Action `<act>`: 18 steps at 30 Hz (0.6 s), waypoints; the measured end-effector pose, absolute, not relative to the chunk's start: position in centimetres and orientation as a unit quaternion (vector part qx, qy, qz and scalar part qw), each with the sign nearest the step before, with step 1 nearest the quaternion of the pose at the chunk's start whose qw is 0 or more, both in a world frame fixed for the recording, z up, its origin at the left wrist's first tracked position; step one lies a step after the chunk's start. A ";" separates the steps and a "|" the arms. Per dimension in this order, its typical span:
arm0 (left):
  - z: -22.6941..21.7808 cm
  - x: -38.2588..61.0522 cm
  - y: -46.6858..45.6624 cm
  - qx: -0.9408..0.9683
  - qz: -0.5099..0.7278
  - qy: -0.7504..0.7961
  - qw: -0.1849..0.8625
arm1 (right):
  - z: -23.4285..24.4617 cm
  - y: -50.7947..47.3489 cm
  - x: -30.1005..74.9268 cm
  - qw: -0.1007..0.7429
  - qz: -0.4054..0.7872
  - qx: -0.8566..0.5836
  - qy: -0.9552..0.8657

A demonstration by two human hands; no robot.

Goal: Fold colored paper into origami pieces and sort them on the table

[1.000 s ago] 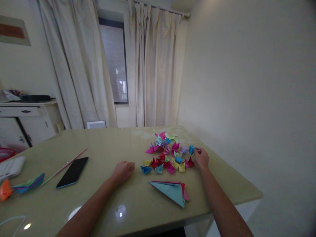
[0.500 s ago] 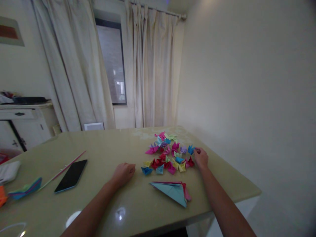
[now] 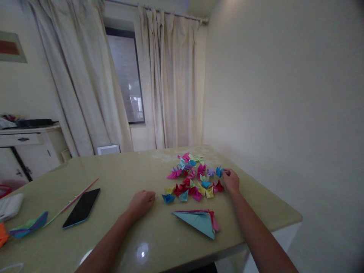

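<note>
My right hand [image 3: 231, 179] rests at the right side of a pile of small folded paper figures, its fingertips pinched at a blue origami crane [image 3: 219, 171]. Loosely curled on the table, my left hand [image 3: 143, 201] lies to the left of the pile with nothing visible in it. Between the hands are pink, red, yellow, purple, green and blue origami pieces, among them a dark blue paper boat [image 3: 168, 198] and a light blue one [image 3: 183, 196]. Nearer to me lies a stack of paper planes [image 3: 197, 222], light blue on top with pink beneath.
A black phone [image 3: 81, 208] lies on the left of the glossy table [image 3: 133, 167], beside a thin pink and green stick [image 3: 71, 202]. Further left are a multicoloured folded paper [image 3: 30, 225], an orange object [image 3: 2, 234] and a white object [image 3: 11, 206]. A wall stands along the right side.
My view has tilted and turned slightly, so the background sits a little differently. Both hands and the paper figures look unchanged on the table.
</note>
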State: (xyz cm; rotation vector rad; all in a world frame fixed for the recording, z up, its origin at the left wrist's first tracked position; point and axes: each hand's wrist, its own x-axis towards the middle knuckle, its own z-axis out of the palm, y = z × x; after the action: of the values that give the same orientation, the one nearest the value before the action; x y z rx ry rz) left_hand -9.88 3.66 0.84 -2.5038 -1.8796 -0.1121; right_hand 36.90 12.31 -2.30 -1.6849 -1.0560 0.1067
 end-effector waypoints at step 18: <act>0.5 -10.1 4.0 -0.805 -0.046 -0.592 -0.007 | -1.9 11.8 36.7 0.521 0.036 -0.723 -0.452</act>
State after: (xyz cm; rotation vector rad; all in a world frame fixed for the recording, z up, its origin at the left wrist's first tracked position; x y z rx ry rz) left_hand -10.07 3.98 0.46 -2.5385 -1.8682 -0.1453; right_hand 36.65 11.78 -1.88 -1.7320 -1.0836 0.0869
